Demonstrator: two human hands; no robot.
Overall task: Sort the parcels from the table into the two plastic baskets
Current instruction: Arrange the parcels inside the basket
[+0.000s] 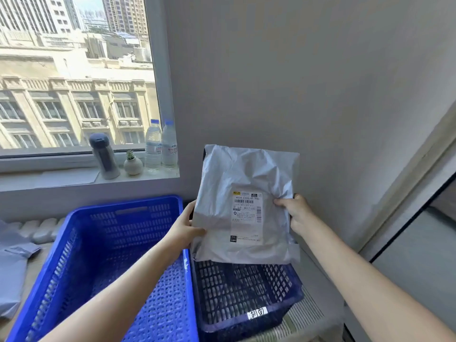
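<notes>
A wide window (74, 77) fills the far left, looking onto pale buildings. Below it, on the near left, stands a big bright blue basket (103, 243), and touching its right side a smaller dark blue basket (246, 299) with a white handwritten tag on its near wall. Both rest on the worktop (313, 314). Held upright above the dark basket is a grey parcel (246, 208), crumpled, its printed label facing the camera. The left hand (183, 228) grips its left edge, thumb on the front, and the right hand (296, 213) pinches its right edge; each grip is clamped on the bag. More grey parcels (12, 265) lie on the far left. On the windowsill (61, 177) stand a flask (103, 156), two water bottles (160, 146) and a small potted plant (132, 164).
</notes>
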